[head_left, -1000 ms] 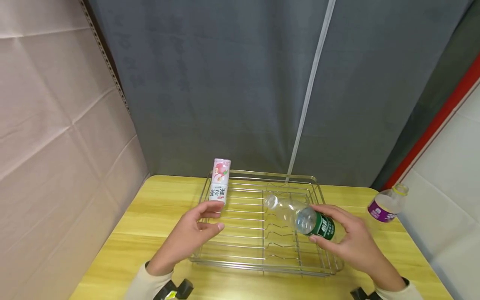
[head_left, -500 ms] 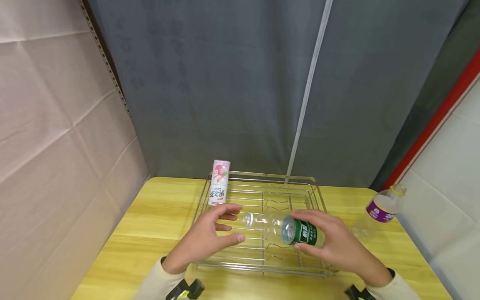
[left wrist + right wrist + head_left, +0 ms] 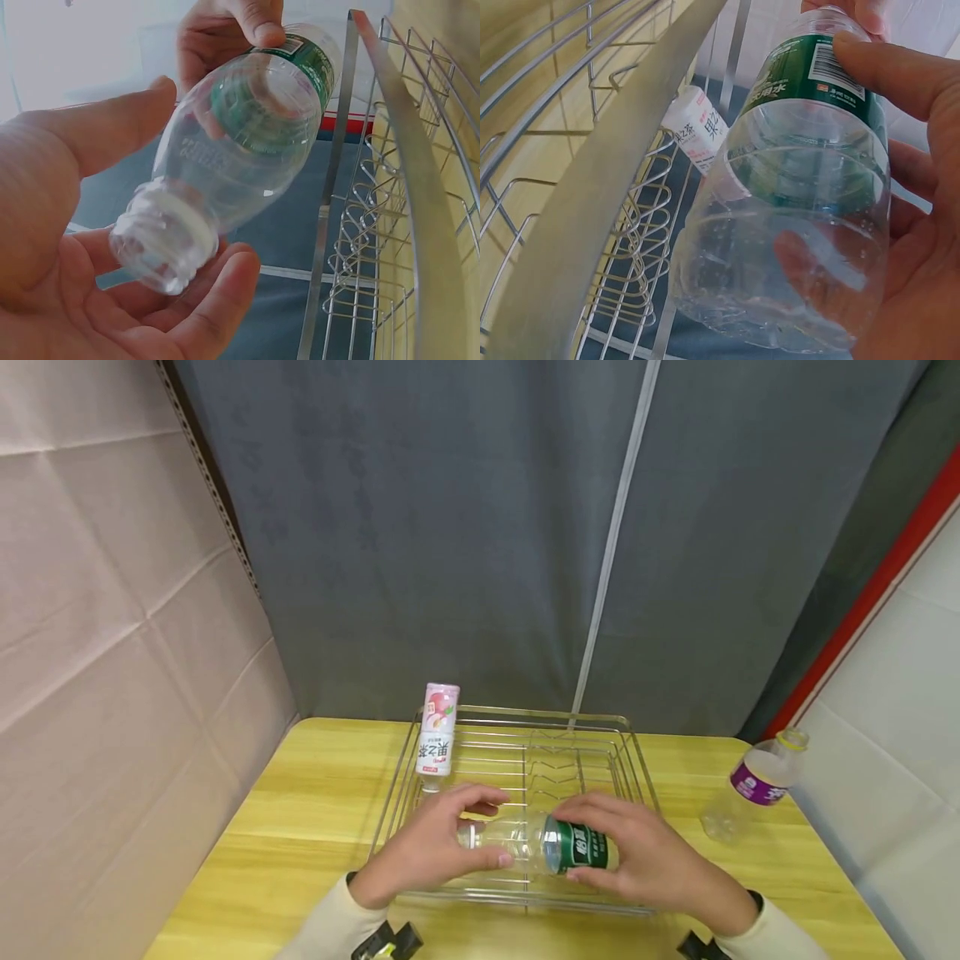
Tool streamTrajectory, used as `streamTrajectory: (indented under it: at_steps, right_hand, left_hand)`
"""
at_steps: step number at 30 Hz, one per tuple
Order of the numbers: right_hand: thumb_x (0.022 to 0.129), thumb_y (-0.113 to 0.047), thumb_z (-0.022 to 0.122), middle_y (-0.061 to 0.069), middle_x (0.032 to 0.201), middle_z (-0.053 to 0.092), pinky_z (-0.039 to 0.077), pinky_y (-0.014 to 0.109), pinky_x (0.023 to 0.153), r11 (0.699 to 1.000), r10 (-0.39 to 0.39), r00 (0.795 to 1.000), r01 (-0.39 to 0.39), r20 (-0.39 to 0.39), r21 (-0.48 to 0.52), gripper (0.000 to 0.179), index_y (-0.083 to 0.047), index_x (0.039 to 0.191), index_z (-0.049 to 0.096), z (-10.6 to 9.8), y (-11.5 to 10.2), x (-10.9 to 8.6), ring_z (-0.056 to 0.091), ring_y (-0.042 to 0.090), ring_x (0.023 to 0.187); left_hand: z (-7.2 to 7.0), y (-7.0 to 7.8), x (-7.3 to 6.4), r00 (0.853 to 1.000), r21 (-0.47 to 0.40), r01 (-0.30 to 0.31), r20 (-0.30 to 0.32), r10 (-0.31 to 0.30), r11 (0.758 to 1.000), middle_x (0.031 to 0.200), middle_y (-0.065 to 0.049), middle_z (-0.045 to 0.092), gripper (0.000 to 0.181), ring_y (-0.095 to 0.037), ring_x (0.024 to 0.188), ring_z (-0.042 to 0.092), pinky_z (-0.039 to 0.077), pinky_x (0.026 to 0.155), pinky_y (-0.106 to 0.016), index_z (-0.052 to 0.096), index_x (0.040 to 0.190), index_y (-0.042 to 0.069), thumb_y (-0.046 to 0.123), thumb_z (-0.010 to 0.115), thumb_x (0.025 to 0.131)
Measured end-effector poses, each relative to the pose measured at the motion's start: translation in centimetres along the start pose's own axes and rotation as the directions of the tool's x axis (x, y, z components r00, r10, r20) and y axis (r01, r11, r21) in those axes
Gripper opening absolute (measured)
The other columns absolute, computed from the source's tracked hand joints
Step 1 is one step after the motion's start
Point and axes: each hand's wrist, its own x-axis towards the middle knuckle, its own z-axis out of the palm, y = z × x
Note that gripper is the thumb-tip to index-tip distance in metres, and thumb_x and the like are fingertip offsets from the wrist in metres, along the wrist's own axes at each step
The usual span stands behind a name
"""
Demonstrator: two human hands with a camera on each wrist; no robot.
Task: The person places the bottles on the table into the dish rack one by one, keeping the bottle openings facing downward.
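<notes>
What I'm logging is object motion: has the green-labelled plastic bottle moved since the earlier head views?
Yes. In the head view, the green-labelled plastic bottle has shifted leftward over the metal wire rack and toward its near edge.

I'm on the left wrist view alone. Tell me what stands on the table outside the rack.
Observer: A purple-labelled bottle stands on the table, to the right of the rack.
Operator: Now report on the rack's left side.
Observer: A pink-and-white bottle is there, its lettering upside down in the head view.
Operator: Describe the label on the clear bottle that the right hand holds, as the head camera sees it.
Observer: Large white characters show on the green label from there.
</notes>
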Motion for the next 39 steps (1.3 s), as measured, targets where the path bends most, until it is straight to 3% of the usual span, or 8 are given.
streamTrajectory:
  at_steps: [7, 13, 18, 27, 33, 39]
  right_hand:
    - [0.088, -0.053, 0.083, -0.014, 0.131, 0.068, 0.061, 0.024, 0.078, 0.999, -0.032, 0.999, 0.033, 0.027, -0.013, 0.056, -0.026, 0.135, 0.067, 0.5, -0.2, 0.3, 0.067, 0.001, 0.104]
    - [0.088, -0.056, 0.082, -0.016, 0.131, 0.068, 0.061, 0.024, 0.079, 1.000, -0.006, 0.999, 0.007, 0.048, -0.015, 0.057, -0.027, 0.135, 0.067, 0.5, -0.3, 0.4, 0.066, -0.001, 0.103]
    - [0.084, -0.049, 0.089, -0.017, 0.131, 0.068, 0.061, 0.024, 0.079, 1.000, 0.008, 0.998, -0.007, 0.063, -0.027, 0.059, -0.027, 0.135, 0.068, 0.5, -0.3, 0.4, 0.066, -0.001, 0.104]
    - [0.081, -0.045, 0.092, -0.018, 0.130, 0.069, 0.063, 0.026, 0.083, 0.999, 0.017, 0.998, -0.015, 0.065, -0.033, 0.059, -0.027, 0.133, 0.069, 0.6, -0.2, 0.5, 0.067, 0.000, 0.106]
    - [0.078, -0.039, 0.095, -0.017, 0.128, 0.070, 0.063, 0.026, 0.083, 1.000, 0.014, 0.999, -0.014, 0.048, -0.008, 0.060, -0.027, 0.132, 0.069, 0.7, -0.1, 0.5, 0.068, 0.001, 0.105]
    - [0.083, -0.040, 0.092, -0.014, 0.126, 0.071, 0.063, 0.026, 0.080, 1.000, -0.015, 1.000, 0.015, -0.001, 0.025, 0.055, -0.027, 0.131, 0.069, 0.2, 0.0, 0.4, 0.069, 0.003, 0.105]
  left_hand:
    - [0.7, -0.1, 0.4, 0.999, 0.011, -0.027, 0.040, 0.027, 1.000, 0.138, 0.007, 0.069, 0.058, -0.015, 0.121, 0.068, 0.060, 0.100, -0.030, 0.067, 0.138, 0.026, 0.039, 0.090, 0.086]
    - [1.0, 0.0, 0.6, 0.998, 0.025, -0.022, 0.063, 0.020, 0.999, 0.136, 0.002, 0.071, 0.058, -0.016, 0.119, 0.069, 0.061, 0.101, -0.035, 0.069, 0.136, 0.026, 0.044, 0.089, 0.085]
    - [1.2, 0.2, 0.8, 0.997, 0.101, -0.028, 0.078, 0.020, 0.994, 0.135, 0.010, 0.071, 0.060, -0.012, 0.119, 0.068, 0.059, 0.098, -0.028, 0.070, 0.135, 0.026, 0.046, 0.090, 0.082]
    - [1.5, 0.5, 0.9, 0.994, 0.216, -0.053, 0.107, 0.031, 0.975, 0.137, 0.008, 0.071, 0.068, -0.011, 0.117, 0.069, 0.059, 0.099, -0.031, 0.067, 0.140, 0.025, 0.046, 0.091, 0.080]
    - [1.5, 0.6, 0.9, 0.994, 0.211, -0.050, 0.101, 0.029, 0.976, 0.136, 0.006, 0.072, 0.065, -0.011, 0.116, 0.070, 0.060, 0.096, -0.028, 0.068, 0.140, 0.023, 0.043, 0.091, 0.082]
    - [1.5, 0.5, 0.9, 0.996, 0.190, -0.056, 0.085, 0.040, 0.980, 0.136, 0.004, 0.072, 0.063, -0.010, 0.117, 0.070, 0.061, 0.095, -0.026, 0.068, 0.139, 0.021, 0.044, 0.089, 0.085]
